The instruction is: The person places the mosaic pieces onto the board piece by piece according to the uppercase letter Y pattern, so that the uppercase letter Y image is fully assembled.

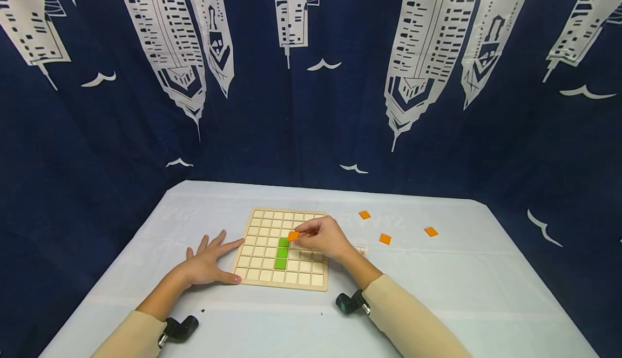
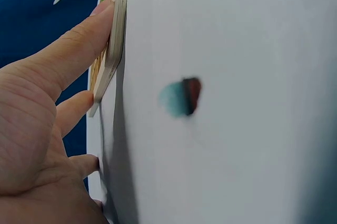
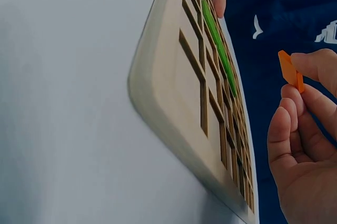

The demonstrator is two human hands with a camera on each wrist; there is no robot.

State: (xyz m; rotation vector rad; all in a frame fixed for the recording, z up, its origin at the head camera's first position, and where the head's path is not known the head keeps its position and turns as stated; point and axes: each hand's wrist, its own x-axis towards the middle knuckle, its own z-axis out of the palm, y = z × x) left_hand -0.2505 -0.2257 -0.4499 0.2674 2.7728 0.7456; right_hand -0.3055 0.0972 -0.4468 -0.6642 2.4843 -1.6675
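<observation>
Left hand [image 1: 209,263]: fingers spread, thumb and forefinger touching the left edge of the gridded board [image 1: 262,242], which lies flat. Three green tiles [image 1: 282,252] sit in a column, long axis running away from the person, far end slightly right. Orange tile [image 1: 293,236]: raised over the board beside the column's far end, pinched by the right hand [image 1: 323,236]; squarish, neither axis clearly longer, exact tilt unclear. Hands well apart. Farther right, three loose orange tiles [image 1: 385,238] on white tabletop [image 1: 486,293]. Behind: dark blue curtain [image 1: 320,120], white buildings printed upside down.
</observation>
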